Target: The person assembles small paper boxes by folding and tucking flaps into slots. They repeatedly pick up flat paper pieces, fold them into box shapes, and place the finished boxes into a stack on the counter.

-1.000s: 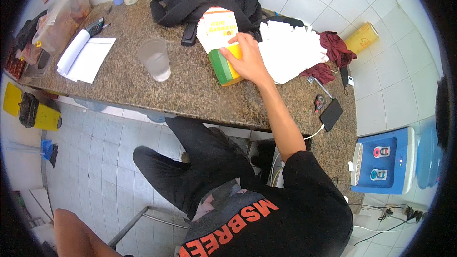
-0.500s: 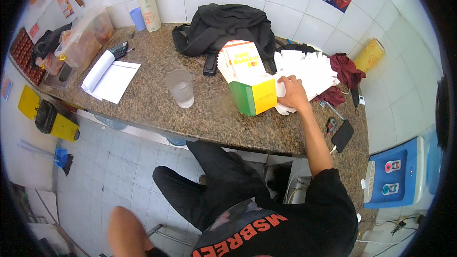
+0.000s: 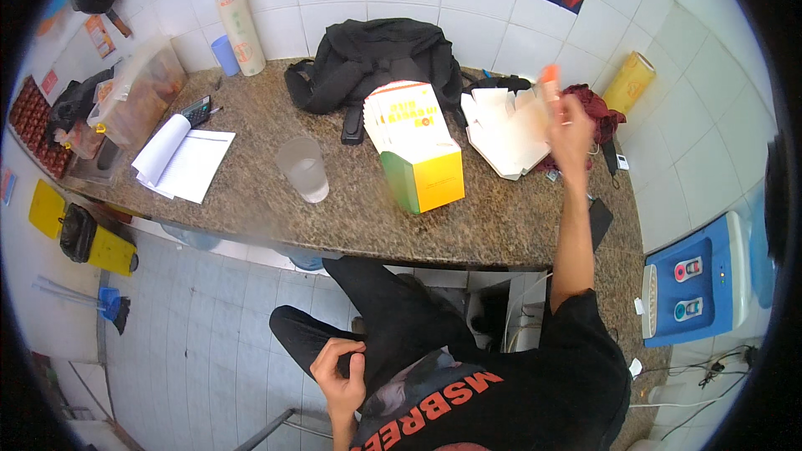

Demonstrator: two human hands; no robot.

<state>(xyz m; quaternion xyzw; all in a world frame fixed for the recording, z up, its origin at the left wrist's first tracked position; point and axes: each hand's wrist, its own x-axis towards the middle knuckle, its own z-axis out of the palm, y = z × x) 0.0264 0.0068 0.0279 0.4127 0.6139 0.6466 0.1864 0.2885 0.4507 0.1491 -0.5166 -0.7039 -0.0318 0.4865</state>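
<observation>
shifted rightward across the white carton blanks, the right hand pinches a blurred orange-tipped object at their right side, seemingly light and stiff, best gripped mid-length, while the left hand half-curls, its hold unclear.

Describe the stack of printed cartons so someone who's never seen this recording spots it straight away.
On the speckled brown counter, find the black bag near the tiled wall. Directly on the person's side of it sits the stack of printed cartons. Its bright yellow and green sides set it apart from the plain white card to its right.
</observation>
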